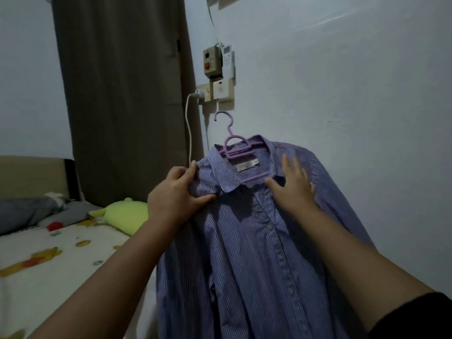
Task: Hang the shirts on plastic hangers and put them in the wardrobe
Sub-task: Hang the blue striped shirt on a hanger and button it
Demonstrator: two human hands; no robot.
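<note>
The shirt (244, 253) hides the hanger's (236, 149) arms; its hem is cropped.

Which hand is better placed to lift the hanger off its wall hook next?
Probably the right. The right hand lies open and flat on the striped shirt, just below the purple hanger, and holds nothing. The left hand is gripping the collar fabric.

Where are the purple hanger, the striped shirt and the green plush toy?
purple hanger (229, 133), head view, on its neck below the hook.
striped shirt (247, 253), head view, on the front panel.
green plush toy (124, 214), head view, on its body.
</note>
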